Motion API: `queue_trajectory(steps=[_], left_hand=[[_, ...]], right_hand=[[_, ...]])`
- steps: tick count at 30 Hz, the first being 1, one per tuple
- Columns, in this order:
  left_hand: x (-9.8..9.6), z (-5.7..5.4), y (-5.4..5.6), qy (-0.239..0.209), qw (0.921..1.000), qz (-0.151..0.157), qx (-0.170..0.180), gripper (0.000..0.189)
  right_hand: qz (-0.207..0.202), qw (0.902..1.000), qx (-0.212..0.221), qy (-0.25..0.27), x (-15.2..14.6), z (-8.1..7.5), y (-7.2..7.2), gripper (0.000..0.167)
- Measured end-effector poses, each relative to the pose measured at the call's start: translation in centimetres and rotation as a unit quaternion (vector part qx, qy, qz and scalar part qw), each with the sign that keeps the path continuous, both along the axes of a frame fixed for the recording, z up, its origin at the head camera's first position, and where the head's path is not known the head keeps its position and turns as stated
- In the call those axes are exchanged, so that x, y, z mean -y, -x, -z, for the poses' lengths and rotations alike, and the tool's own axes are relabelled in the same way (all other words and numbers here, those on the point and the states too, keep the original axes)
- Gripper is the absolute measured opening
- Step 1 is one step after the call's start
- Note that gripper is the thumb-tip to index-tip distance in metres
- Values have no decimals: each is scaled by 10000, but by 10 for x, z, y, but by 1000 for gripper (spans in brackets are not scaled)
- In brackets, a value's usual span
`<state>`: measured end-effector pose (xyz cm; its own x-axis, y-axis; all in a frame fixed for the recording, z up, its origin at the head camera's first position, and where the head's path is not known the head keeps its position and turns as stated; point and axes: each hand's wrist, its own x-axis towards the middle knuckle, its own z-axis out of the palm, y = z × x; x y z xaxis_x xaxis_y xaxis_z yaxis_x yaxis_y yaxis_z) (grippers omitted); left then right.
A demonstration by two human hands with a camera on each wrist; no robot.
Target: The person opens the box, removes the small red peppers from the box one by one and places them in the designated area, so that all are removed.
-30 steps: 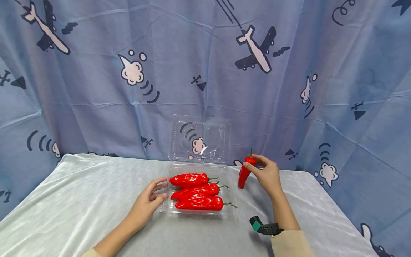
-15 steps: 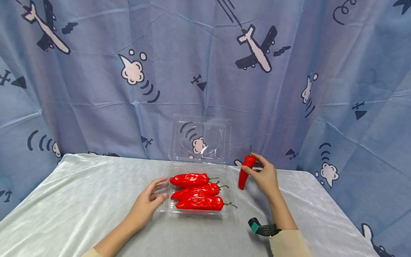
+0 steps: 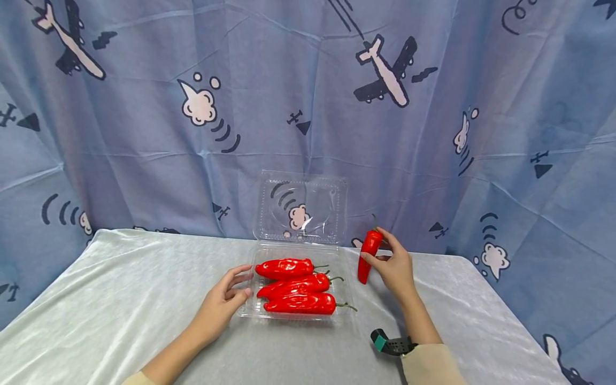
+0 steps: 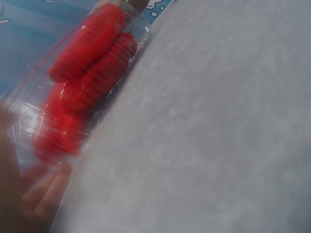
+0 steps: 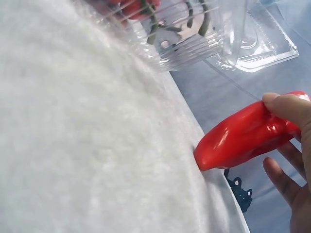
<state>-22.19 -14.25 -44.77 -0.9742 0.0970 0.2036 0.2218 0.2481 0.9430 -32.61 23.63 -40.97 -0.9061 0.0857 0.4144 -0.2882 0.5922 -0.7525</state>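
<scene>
Three glossy long red peppers [image 3: 300, 303] lie side by side in a clear plastic clamshell box [image 3: 345, 270], green stems pointing right. Its lid [image 3: 327, 214] stands raised at the back. My left hand [image 3: 218, 302] rests at the box's left wall, fingers loosely bent and thumb near the front corner. To the right of the box, my right hand [image 3: 397, 267] pinches another red pepper [image 3: 366, 262] between thumb and fingers, stem up and slightly tilted. In the right wrist view this pepper's lower tip [image 5: 206, 158] is right at the cloth.
A pale velvety cloth [image 3: 144, 310] covers the table. Directly behind the table's far edge hangs a blue curtain [image 3: 144, 133] printed with planes. A black strap with a green patch [image 3: 392, 345] sits at the right wrist.
My right hand has shifted slightly left, and its thumb sits lower on the pepper. The pepper's stem end has leaned a little left. My left hand and the box have stayed put.
</scene>
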Motion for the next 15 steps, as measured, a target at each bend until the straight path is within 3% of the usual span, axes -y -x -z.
queue_trajectory(steps=[15], left_hand=[[0, 0, 1, -25, 10000, 7, -23, 48]], right_hand=[[-92, 9998, -139, 53, -2, 17, 4, 59]])
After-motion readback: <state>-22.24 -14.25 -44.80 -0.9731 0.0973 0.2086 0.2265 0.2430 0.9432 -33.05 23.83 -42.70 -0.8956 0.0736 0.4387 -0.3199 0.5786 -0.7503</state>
